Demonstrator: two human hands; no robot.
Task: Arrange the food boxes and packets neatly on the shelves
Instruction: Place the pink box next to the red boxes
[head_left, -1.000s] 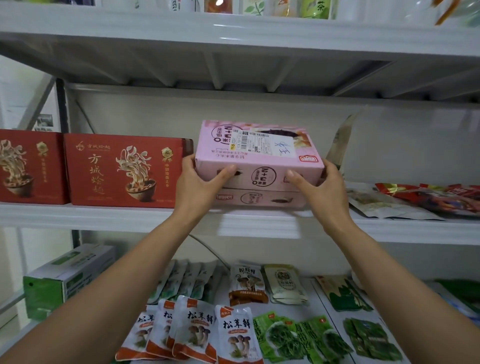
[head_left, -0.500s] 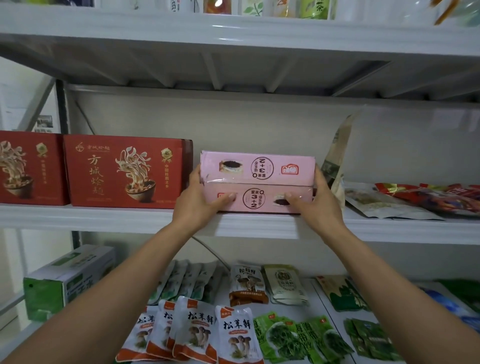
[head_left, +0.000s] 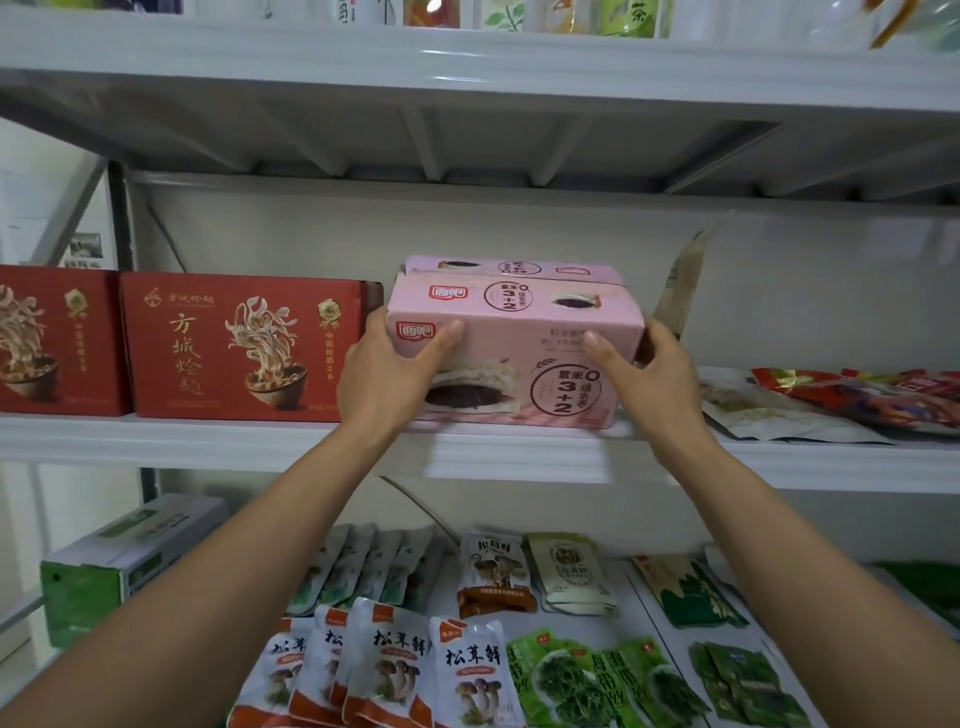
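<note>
The pink box (head_left: 519, 332), printed "3+2" beside a pictured dark-filled cake, stands on the middle shelf (head_left: 208, 441) in front of a second pink box (head_left: 509, 267). The left hand (head_left: 384, 374) and right hand (head_left: 654, 374) grip its ends, fingers clamped round it. A red box (head_left: 244, 343) stands alongside. The packets (head_left: 384, 660) below read "松茸鲜".

I read dim, even lighting. Glare marks the top shelf (head_left: 441, 78); straight lines bow toward the frame edges.
</note>
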